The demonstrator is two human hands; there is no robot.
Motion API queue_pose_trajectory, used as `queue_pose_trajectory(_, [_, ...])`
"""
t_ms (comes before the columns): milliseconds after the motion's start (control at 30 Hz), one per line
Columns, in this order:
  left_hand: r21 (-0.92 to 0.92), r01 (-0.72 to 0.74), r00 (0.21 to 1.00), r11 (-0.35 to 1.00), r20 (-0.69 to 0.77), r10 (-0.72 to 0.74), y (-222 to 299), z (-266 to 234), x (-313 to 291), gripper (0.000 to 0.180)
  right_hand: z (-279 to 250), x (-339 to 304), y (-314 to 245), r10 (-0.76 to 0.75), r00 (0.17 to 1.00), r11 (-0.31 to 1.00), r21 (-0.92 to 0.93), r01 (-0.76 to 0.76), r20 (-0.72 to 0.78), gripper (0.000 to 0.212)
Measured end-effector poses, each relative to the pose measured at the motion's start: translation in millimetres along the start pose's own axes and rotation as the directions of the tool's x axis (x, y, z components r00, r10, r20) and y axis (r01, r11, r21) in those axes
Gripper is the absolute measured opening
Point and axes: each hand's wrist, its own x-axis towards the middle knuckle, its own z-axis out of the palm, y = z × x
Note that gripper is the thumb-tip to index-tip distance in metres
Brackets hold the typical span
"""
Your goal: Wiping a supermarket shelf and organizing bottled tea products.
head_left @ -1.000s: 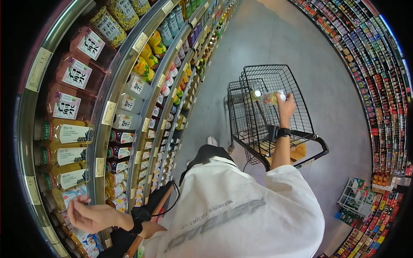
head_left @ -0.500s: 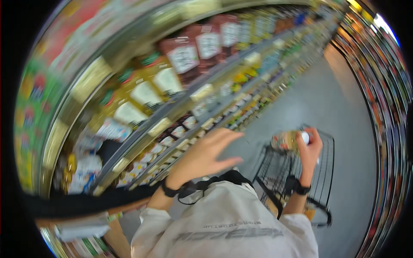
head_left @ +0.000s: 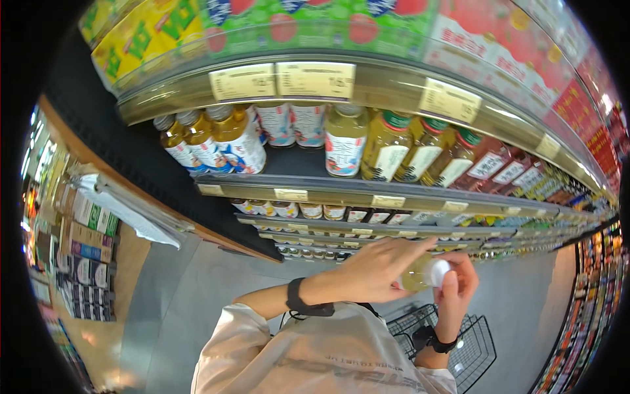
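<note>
A bottle [head_left: 416,277] of pale yellow drink with a white cap lies tilted between my hands in front of my chest. My left hand [head_left: 375,269] is closed round the bottle's body, its index finger stretched along the upper side. My right hand [head_left: 458,284] grips the other end, thumb and fingers at the white cap [head_left: 438,272]. Most of the label is hidden by my left hand. Ahead on the shelf, a similar bottle [head_left: 346,146] with a white label stands beside several green-capped yellow bottles [head_left: 387,148].
Several amber bottles [head_left: 239,141] stand at the shelf's left, with a gap beside them. The shelf edge [head_left: 315,187] carries price tags. A black wire shopping cart [head_left: 482,351] stands beyond my right forearm. Boxed goods [head_left: 88,262] are stacked at the far left; more shelves [head_left: 594,289] line the right.
My view has turned left to face the shelf. My left hand, open and apart before, has come onto the bottle. My right hand has brought the bottle from over the cart toward my chest.
</note>
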Motion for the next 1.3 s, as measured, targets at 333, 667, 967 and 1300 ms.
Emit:
queue_pose_trajectory(333, [0.581,0.091,0.865,0.809,-0.448,0.225,31,-132,-64,0.062,16,40,43,-0.023,0.998,1.000,0.023,0.022,0.059,0.041])
queue_pose_trajectory(667, [0.551,0.202,0.758,0.810,-0.611,0.226,-9,-160,-36,0.072,8,35,50,0.009,1.000,0.999,-0.042,-0.009,0.010,0.042])
queue_pose_trajectory(967, [0.165,0.279,0.707,0.946,-0.702,-0.087,-55,-165,-16,0.075,-14,25,64,0.026,0.994,0.999,-0.025,-0.029,-0.110,0.040])
queue_pose_trajectory(1300, [0.217,0.260,0.740,0.941,-0.671,-0.050,-66,-158,-2,0.082,-26,26,77,0.042,0.986,0.999,-0.009,-0.044,-0.160,0.041])
